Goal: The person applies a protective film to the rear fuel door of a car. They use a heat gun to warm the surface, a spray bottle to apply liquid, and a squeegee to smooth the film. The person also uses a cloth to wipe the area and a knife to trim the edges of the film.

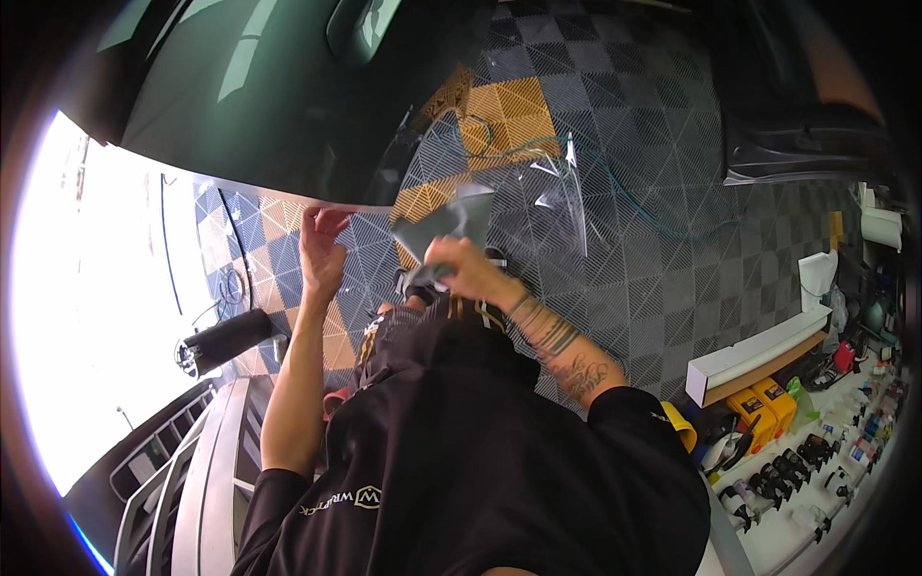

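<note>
My left hand [323, 253] is raised to the lower edge of a dark, glossy car panel [259, 125]. Its fingertips touch or nearly touch that edge, bent a little, with the thumb apart from them. A pale strip runs along the edge there. My right hand [465, 268] is closed around a bunched part of a grey cloth [447, 219]. The rest of the cloth fans out beyond the fingers, below the panel's right end and apart from it.
Clear film scraps [567, 187] and a thin green hose [624, 192] lie on the tiled floor [634, 250]. An open dark car door [807, 144] stands far right. Nearer are a shelf of bottles [816, 470] and yellow boxes [764, 411]. A black roll [229, 341] and grey steps [206, 470] are left.
</note>
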`<state>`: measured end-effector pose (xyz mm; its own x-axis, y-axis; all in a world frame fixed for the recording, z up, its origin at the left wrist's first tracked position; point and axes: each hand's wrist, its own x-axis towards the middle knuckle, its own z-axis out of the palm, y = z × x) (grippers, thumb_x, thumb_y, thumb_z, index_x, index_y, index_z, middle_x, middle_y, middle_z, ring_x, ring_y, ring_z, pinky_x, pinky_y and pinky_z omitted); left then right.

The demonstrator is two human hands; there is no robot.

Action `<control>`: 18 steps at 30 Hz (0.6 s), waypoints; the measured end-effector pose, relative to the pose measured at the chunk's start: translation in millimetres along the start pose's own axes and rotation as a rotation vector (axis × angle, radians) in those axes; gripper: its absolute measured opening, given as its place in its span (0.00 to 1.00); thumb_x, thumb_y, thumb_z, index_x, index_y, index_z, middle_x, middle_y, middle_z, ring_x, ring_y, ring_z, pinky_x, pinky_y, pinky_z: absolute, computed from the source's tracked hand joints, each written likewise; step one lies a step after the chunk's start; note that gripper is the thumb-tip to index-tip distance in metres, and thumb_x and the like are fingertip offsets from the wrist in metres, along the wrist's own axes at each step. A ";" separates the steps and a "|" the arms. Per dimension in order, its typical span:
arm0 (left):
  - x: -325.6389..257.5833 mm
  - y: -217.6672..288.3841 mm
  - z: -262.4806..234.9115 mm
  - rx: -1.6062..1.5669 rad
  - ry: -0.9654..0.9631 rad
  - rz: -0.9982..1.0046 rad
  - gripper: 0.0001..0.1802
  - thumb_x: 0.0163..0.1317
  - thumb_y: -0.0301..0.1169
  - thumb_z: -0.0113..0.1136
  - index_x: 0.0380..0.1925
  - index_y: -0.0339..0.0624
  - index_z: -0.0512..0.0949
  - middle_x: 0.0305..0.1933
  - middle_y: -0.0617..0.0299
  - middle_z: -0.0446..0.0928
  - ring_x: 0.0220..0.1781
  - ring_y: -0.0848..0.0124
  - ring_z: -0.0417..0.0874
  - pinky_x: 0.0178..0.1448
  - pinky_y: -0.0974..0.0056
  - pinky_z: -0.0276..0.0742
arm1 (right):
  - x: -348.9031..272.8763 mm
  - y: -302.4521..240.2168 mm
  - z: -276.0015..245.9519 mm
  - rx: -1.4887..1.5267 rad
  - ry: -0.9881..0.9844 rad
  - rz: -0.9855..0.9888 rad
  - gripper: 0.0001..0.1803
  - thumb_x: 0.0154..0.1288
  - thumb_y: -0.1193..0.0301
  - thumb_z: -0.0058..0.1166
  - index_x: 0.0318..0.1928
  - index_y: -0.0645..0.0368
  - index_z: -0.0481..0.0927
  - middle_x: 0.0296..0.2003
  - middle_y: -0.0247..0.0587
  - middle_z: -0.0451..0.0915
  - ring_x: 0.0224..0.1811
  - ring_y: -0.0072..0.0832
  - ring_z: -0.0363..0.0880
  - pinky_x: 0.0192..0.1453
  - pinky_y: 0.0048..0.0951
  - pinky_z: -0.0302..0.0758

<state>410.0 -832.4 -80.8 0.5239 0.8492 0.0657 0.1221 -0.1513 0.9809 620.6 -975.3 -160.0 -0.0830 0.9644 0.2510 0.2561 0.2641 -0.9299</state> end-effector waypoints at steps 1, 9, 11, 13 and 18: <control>-1.8 8.2 2.8 0.059 0.004 -0.017 0.39 0.36 0.13 0.38 0.57 0.36 0.64 0.53 0.52 0.75 0.60 0.60 0.76 0.64 0.56 0.70 | 0.0 7.6 -16.8 0.063 0.049 0.091 0.13 0.52 0.71 0.64 0.39 0.54 0.78 0.32 0.36 0.77 0.41 0.36 0.79 0.46 0.38 0.74; -67.0 -11.9 -31.1 0.658 -0.361 -0.358 0.28 0.40 0.18 0.42 0.47 0.37 0.75 0.48 0.54 0.80 0.56 0.60 0.79 0.59 0.57 0.72 | 90.1 -7.1 -26.7 -0.196 0.557 -0.178 0.22 0.49 0.80 0.60 0.48 0.54 0.76 0.46 0.38 0.73 0.53 0.36 0.73 0.56 0.42 0.70; -96.6 -23.5 -54.1 0.733 -0.436 -0.401 0.27 0.41 0.17 0.43 0.45 0.37 0.76 0.47 0.52 0.80 0.55 0.57 0.79 0.58 0.56 0.72 | 43.6 19.3 11.3 -0.167 0.299 -0.086 0.23 0.48 0.80 0.60 0.47 0.51 0.76 0.43 0.37 0.74 0.52 0.37 0.72 0.60 0.48 0.66; -107.2 -29.6 -59.4 0.753 -0.484 -0.454 0.25 0.42 0.17 0.43 0.43 0.37 0.77 0.46 0.51 0.81 0.53 0.56 0.80 0.56 0.55 0.73 | -14.9 49.0 32.2 -0.301 -0.324 0.116 0.17 0.52 0.77 0.60 0.45 0.48 0.84 0.38 0.32 0.76 0.49 0.32 0.74 0.56 0.42 0.68; -152.8 -36.9 -109.4 0.688 -0.635 -0.600 0.18 0.49 0.20 0.46 0.41 0.36 0.78 0.41 0.53 0.82 0.46 0.61 0.83 0.50 0.61 0.77 | -86.3 62.7 2.8 0.226 0.077 0.696 0.23 0.63 0.60 0.60 0.58 0.50 0.77 0.43 0.42 0.82 0.44 0.31 0.81 0.54 0.34 0.77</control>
<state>233.2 -901.1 -107.0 0.5351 0.4955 -0.6842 0.8391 -0.2177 0.4985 641.2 -1042.0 -240.7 0.0969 0.9083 -0.4070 0.0197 -0.4106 -0.9116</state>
